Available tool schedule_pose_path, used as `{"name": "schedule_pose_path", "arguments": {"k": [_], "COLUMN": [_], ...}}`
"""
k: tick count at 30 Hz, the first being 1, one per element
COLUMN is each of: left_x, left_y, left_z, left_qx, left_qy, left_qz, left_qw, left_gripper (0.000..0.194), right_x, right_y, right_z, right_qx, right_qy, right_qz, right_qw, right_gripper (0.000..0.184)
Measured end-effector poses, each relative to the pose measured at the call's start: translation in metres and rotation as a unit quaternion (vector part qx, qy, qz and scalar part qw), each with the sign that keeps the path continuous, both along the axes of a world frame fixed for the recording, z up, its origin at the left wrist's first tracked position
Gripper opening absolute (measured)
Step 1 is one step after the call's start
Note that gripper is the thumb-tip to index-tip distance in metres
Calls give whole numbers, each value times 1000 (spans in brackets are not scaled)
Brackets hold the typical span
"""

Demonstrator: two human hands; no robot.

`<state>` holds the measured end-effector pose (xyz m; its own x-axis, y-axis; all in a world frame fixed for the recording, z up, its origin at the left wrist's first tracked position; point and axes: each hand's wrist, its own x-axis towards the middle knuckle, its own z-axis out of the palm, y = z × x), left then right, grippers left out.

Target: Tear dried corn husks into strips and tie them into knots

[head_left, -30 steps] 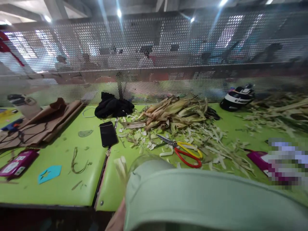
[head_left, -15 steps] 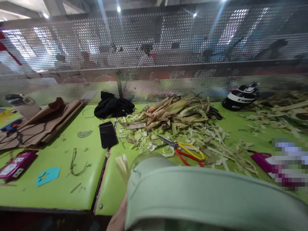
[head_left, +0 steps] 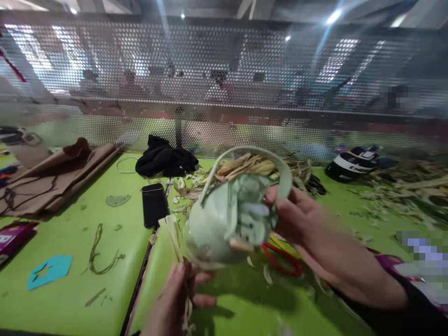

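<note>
My right hand (head_left: 301, 224) grips a pale green bottle with a carry strap (head_left: 231, 219), held tilted over the green table (head_left: 70, 298); the bottle is smeared by motion. Below it my left hand (head_left: 177, 298) is closed on a few pale corn husk strips (head_left: 172, 233) that stick upward beside the bottle. Red and yellow scissors (head_left: 282, 261) lie on the table under my right hand, partly hidden. A heap of corn husks (head_left: 252, 165) lies behind the bottle.
A black phone (head_left: 154, 210) and black cloth (head_left: 164, 161) lie left of the husks. Brown cardboard (head_left: 52, 175), a blue cut-out (head_left: 49, 270) and a magenta pack (head_left: 12, 235) sit at left. A helmet (head_left: 353, 163) and more husks lie at right. A perforated metal screen (head_left: 224, 93) walls the back.
The green bottle has moved away from the camera and now hangs over the table in my right hand. My left hand has come up with husk strips. The view has tilted slightly.
</note>
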<state>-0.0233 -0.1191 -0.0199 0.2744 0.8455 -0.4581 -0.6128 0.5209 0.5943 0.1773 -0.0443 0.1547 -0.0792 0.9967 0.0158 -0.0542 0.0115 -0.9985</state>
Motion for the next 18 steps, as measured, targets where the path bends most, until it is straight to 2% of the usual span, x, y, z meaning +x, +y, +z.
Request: {"name": "schedule_pose_path", "arguments": {"k": [2,4,5,8,11,14,18], "left_x": [3,5,6,10,16,21,21], "left_y": [10,13,13,14,17,21,24], "left_z": [4,6,6,-4,-18,-25,-17], "left_qx": [-13,7,22,7,-30,-25,-31], "left_qy": [20,10,3,-13,-40,-63,-65], "left_qz": [23,-32,-34,-38,-36,-57,-53], "left_qw": [999,999,999,999,998,996,996], "left_gripper": [61,63,61,61,63,68,71], "right_x": [-3,-4,-5,-9,-17,-27,-36], "right_y": [37,79,102,172,234,275,300], "right_z": [2,0,-3,-15,-35,-57,-81], "right_qx": [8,40,57,130,164,152,128], "right_qy": [-11,-23,-24,-6,-5,-39,-61], "right_qz": [4,-3,-11,-56,-105,-158,-167], "right_qw": [1000,999,998,990,981,975,976], "right_gripper": [26,27,29,37,45,47,45]}}
